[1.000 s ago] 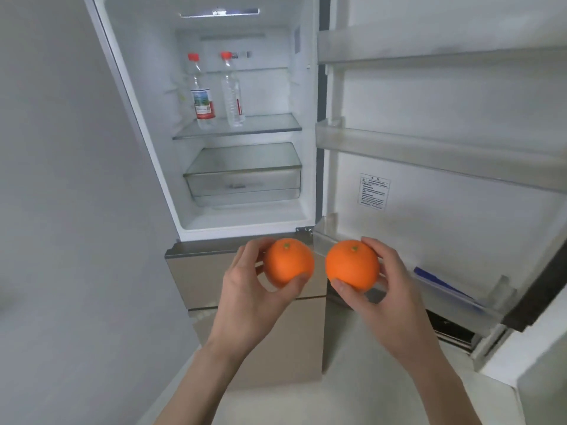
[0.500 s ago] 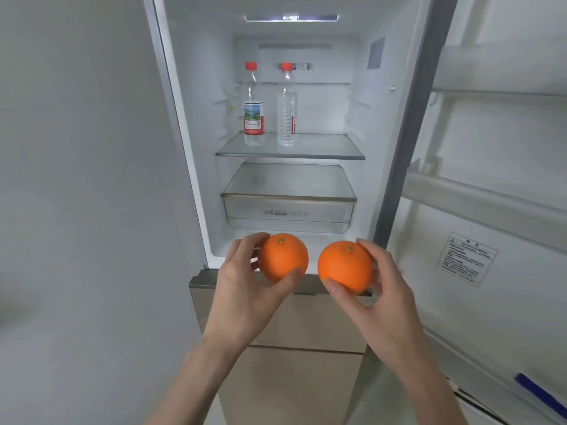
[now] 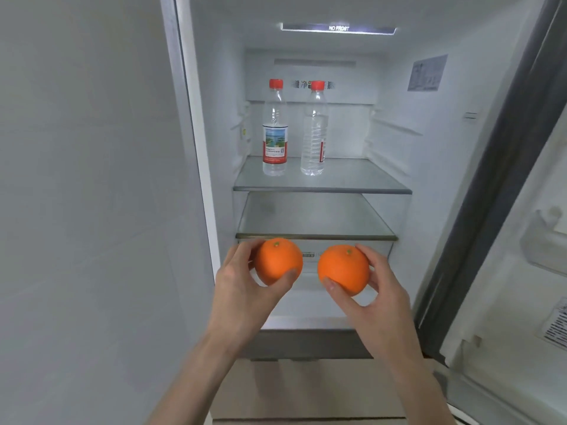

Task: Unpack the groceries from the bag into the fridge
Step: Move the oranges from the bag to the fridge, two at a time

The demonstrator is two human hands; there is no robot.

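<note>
While I watch through the head camera, the only view I have, I see two bare forearms reaching up from the bottom edge toward an open fridge (image 3: 196,148). My left hand (image 3: 245,289) grips one orange (image 3: 277,260), thumb curled across its lower front and fingers wrapped behind its left side. My right hand (image 3: 374,299) grips a second orange (image 3: 343,268) the same way, thumb low on the front, fingers curved round its right side. The two fruits sit side by side, near each other but apart, stems facing up, held in the air in front of the clear drawer (image 3: 380,248) at the bottom of the lit compartment.

Above the drawer lies its glass cover (image 3: 316,216), and above that a glass shelf (image 3: 352,179). On that shelf stand two upright water bottles with red caps, near each other but apart: the left bottle (image 3: 275,130) shows a red and blue label facing me, the right bottle (image 3: 314,130) shows ribbed clear plastic with only a sliver of red label. A light strip (image 3: 337,28) reading "NO FROST" glows on the ceiling. The open fridge door (image 3: 521,271) stands at the right, with a white bin (image 3: 543,243) on its inner face. A pale wall (image 3: 86,179) fills the left.
</note>
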